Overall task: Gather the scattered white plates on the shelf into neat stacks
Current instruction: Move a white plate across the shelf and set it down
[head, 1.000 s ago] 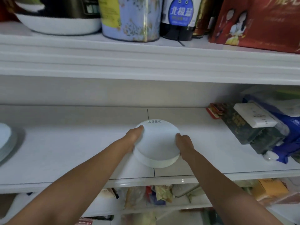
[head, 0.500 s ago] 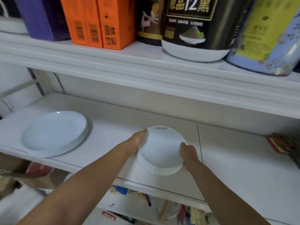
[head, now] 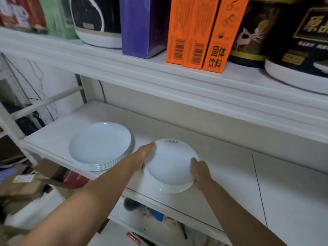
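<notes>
Head view: we see the small plate stack face up near the shelf front, round (no long axis), printed rim pointing to the back wall. Both the left hand and the right hand grip opposite rims, fingers curled on the edge. Just left sits the larger plate stack.

Left hand, right hand — holding small plates, larger stack beside

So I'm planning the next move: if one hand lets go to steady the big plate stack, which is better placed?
Left, probably. The left hand grips the small stack on the side facing the big stack; the right hand holds the far side and would have to reach across the plates.
</notes>
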